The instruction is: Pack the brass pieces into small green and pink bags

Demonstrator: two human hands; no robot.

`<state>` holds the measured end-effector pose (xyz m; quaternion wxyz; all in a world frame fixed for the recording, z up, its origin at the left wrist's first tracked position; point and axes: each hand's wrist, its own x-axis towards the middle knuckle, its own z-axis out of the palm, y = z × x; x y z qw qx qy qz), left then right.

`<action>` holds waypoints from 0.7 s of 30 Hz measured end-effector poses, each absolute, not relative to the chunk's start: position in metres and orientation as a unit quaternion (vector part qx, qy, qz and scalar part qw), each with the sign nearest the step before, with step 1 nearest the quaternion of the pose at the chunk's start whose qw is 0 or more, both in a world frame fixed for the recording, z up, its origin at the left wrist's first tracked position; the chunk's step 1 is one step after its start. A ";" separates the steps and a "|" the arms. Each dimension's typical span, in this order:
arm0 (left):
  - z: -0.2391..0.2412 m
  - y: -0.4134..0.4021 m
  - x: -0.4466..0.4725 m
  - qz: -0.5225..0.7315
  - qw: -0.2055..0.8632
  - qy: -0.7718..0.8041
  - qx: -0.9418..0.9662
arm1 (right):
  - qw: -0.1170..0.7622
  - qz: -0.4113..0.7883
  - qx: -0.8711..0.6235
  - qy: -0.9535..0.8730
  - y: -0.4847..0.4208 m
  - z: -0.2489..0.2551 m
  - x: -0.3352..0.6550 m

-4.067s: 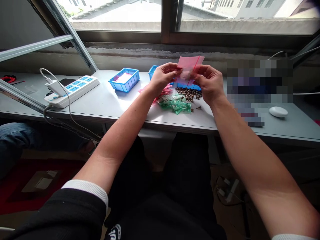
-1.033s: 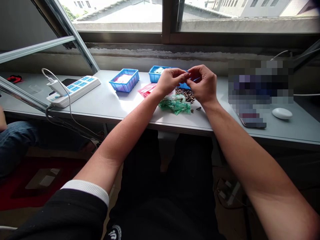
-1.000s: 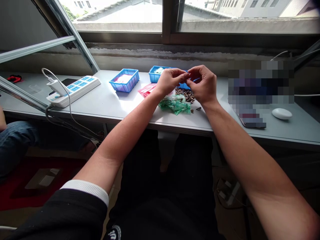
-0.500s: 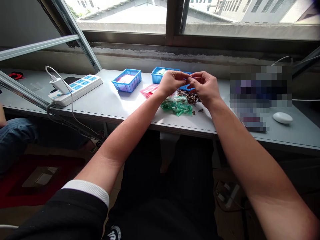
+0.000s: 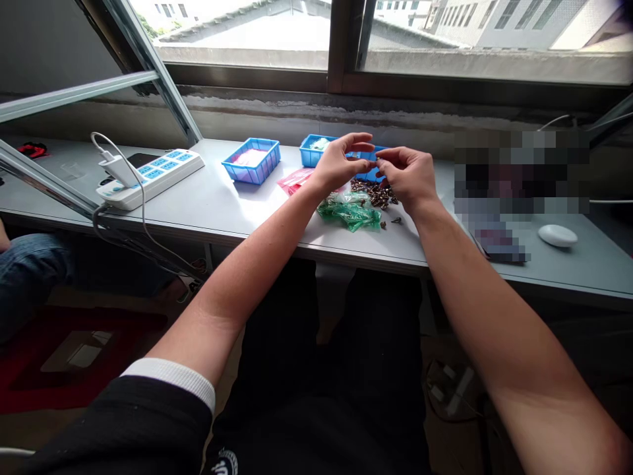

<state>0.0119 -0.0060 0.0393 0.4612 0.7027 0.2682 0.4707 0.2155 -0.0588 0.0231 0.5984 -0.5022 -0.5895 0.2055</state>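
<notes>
Left hand: thumb and fingers spread apart.
Right hand: fingertips nearly meeting; any grip too small to tell.
Screws: heaped on the table beside green plastic bags, likely for short reach.

The person's bare left hand and bare right hand are no longer holding up the translucent pink plastic zip bag they were stretching between them over the white desk. Their fingertips, meeting half a second ago, are now standing slightly apart, and the left forefinger is rising away from its thumb. Near the desk's rear edge, the middle blue plastic tray, mostly covered by the left hand at first, is showing its pale contents. Toward the desk's left end, a clear plastic piece is now lying in view. Below, a neighbour's bare forearm is appearing.
</notes>
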 end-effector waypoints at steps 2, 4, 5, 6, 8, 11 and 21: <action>0.039 -0.006 0.011 0.475 0.462 0.265 0.701 | 0.589 0.206 -0.506 -0.596 -0.057 0.022 0.217; 0.039 -0.006 0.012 0.475 0.463 0.272 0.698 | 0.577 0.199 -0.508 -0.607 -0.057 0.021 0.217; 0.039 -0.006 0.012 0.475 0.464 0.276 0.695 | 0.573 0.193 -0.508 -0.613 -0.056 0.021 0.217; 0.039 -0.007 0.013 0.478 0.467 0.278 0.690 | 0.572 0.186 -0.507 -0.617 -0.056 0.022 0.217; 0.040 -0.006 0.014 0.482 0.478 0.279 0.680 | 0.579 0.170 -0.505 -0.617 -0.055 0.022 0.217; 0.039 -0.004 0.014 0.457 0.504 0.273 0.680 | 0.600 0.134 -0.503 -0.607 -0.054 0.024 0.217; 0.027 0.008 0.012 0.460 0.513 0.252 0.679 | 0.579 0.102 -0.479 -0.652 -0.060 0.024 0.214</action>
